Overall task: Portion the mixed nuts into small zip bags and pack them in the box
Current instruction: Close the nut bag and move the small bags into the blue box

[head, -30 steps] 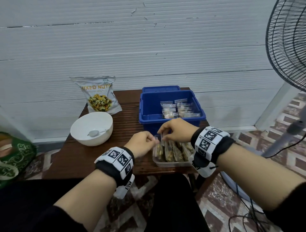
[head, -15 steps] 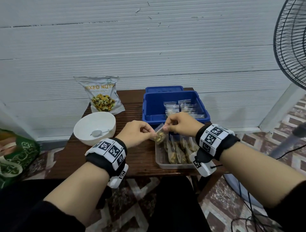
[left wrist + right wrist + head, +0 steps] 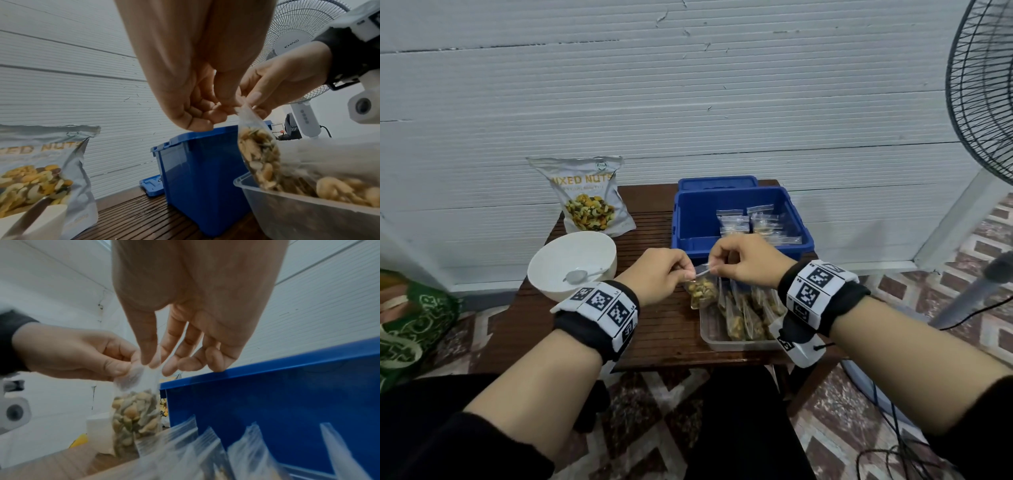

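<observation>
Filled bag (image 3: 700,289) pinched at top seal by left hand (image 3: 657,274) and right hand (image 3: 744,260), hanging upright over table's front edge beside tray (image 3: 717,339). Box (image 3: 688,219) directly behind, nearer right hand.

both hands, left hand (image 3: 659,275) and right hand (image 3: 743,262), pinch the top of a small zip bag (image 3: 700,291) of nuts. it hangs above the near table (image 3: 654,329), just left of the clear tray (image 3: 722,339).
</observation>
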`<state>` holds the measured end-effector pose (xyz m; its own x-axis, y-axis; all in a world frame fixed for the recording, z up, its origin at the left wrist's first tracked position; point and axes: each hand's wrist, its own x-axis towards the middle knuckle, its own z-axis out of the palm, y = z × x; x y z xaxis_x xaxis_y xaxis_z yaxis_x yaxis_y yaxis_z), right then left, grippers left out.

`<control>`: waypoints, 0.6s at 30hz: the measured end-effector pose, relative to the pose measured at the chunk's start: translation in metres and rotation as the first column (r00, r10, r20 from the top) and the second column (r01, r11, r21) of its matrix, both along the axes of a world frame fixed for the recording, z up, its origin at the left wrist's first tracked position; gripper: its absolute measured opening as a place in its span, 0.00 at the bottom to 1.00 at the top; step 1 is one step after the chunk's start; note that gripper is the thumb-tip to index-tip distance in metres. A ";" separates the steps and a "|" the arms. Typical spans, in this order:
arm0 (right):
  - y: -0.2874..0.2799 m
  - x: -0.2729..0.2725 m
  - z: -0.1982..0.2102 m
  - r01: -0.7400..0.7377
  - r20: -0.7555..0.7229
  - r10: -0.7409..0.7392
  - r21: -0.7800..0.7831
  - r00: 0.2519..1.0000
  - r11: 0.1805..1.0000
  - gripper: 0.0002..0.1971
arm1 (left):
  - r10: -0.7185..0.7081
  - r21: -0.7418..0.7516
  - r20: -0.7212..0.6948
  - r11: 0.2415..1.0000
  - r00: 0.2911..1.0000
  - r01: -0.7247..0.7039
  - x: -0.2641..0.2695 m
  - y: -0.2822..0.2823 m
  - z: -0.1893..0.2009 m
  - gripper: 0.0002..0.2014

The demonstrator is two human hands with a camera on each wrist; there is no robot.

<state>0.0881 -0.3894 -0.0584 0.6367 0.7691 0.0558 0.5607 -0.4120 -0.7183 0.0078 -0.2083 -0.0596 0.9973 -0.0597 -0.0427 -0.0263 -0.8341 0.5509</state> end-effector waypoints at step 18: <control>0.001 -0.001 -0.006 0.048 0.006 -0.048 -0.024 0.999 0.999 0.04 | 0.030 -0.089 0.177 0.996 0.984 -0.014 -0.001 -0.001 0.000 0.05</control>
